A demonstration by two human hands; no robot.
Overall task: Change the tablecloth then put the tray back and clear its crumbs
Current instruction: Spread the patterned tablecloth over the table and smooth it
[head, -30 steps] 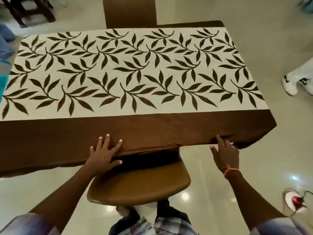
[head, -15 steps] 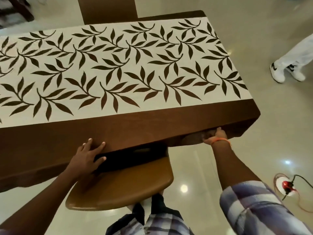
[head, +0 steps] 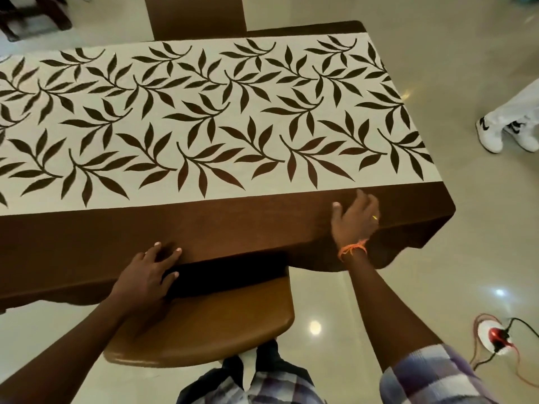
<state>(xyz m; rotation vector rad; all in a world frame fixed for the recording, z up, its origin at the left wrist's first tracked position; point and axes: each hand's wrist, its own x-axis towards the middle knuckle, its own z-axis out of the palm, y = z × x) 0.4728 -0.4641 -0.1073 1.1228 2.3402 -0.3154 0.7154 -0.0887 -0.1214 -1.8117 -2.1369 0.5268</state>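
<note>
From the head camera, the leaf-patterned tablecloth [head: 204, 121] lies spread over the table, its brown border hanging off the near edge above a chair [head: 210, 325] — this looks like the smoothing end of the cloth change. The left hand [head: 145, 278] rests flat with fingers spread on the border at the edge, and the right hand [head: 354, 220] lies open on it nearer the corner. No tray is in sight — fetching it seems next.

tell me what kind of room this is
Probably a home dining room: a long table under a leaf-print tablecloth, dining chairs tucked in on both sides, and a polished tile floor.
</note>
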